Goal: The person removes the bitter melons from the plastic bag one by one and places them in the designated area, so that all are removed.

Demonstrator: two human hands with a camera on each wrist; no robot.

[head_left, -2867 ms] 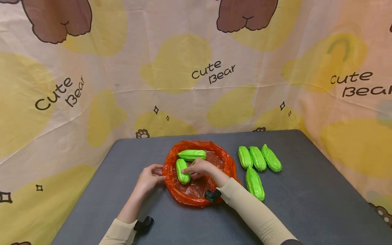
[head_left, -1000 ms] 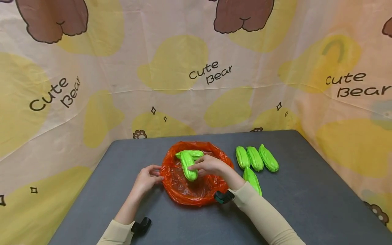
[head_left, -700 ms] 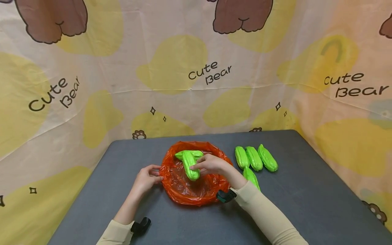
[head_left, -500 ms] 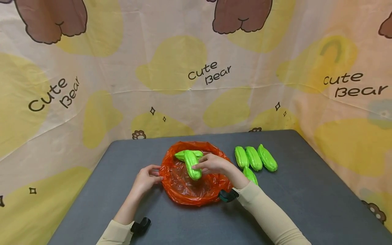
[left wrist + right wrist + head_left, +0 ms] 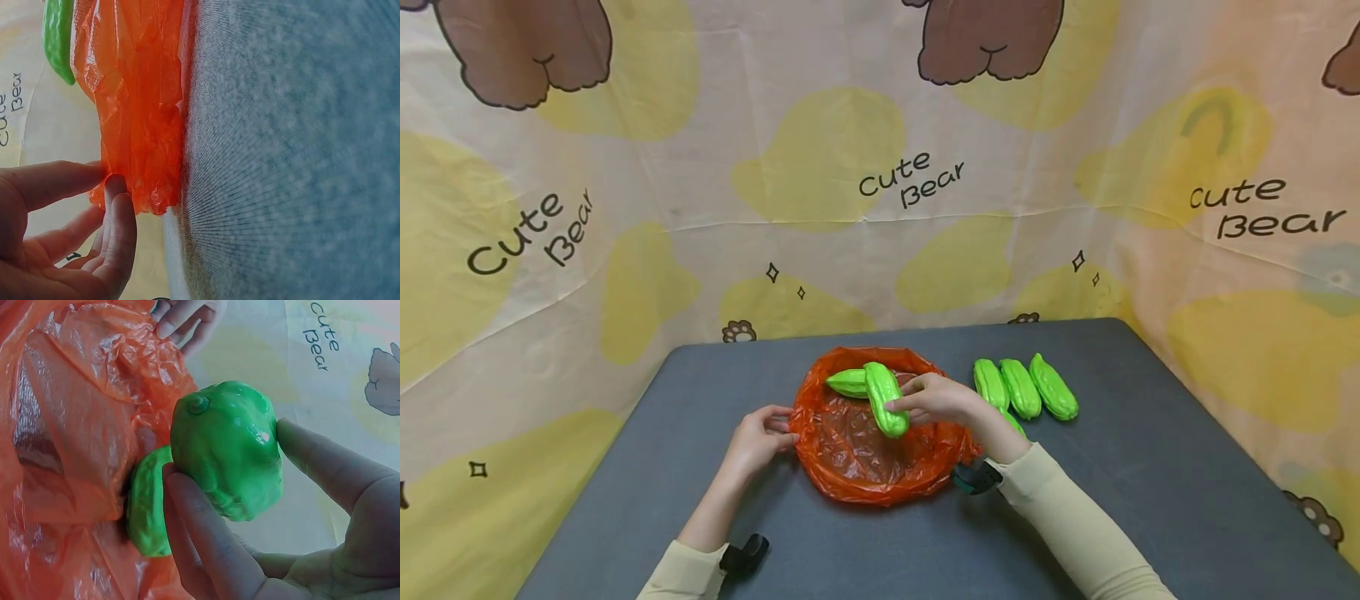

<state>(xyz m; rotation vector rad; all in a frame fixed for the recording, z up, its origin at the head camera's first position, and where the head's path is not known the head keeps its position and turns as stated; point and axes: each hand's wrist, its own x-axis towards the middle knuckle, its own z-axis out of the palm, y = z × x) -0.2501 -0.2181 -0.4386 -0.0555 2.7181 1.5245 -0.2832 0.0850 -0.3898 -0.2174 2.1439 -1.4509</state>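
Note:
My right hand (image 5: 943,398) holds a bright green, ridged toy bitter melon (image 5: 883,396) between thumb and fingers. In the right wrist view the stem nub of this bitter melon (image 5: 225,450) faces the camera, with fingertips on both sides. It is raised over an orange-red plastic bag (image 5: 820,471), whose rolled rim stands wide open on the table. A second bitter melon (image 5: 846,383) lies inside the bag near the back, partly covered by the held one. My left hand (image 5: 756,437) pinches the bag's left rim, its thumb and fingertips on the plastic in the left wrist view.
Three more bitter melons (image 5: 1019,389) lie side by side on the dark grey table (image 5: 1150,467), right of the bag. Another bitter melon (image 5: 1013,422) is mostly hidden behind the right forearm. A cloth printed with bears (image 5: 820,167) hangs around the table.
My right hand has lifted the bitter melon from the left part of the bag and carried it rightward, across the other one. My left hand has stayed at the rim.

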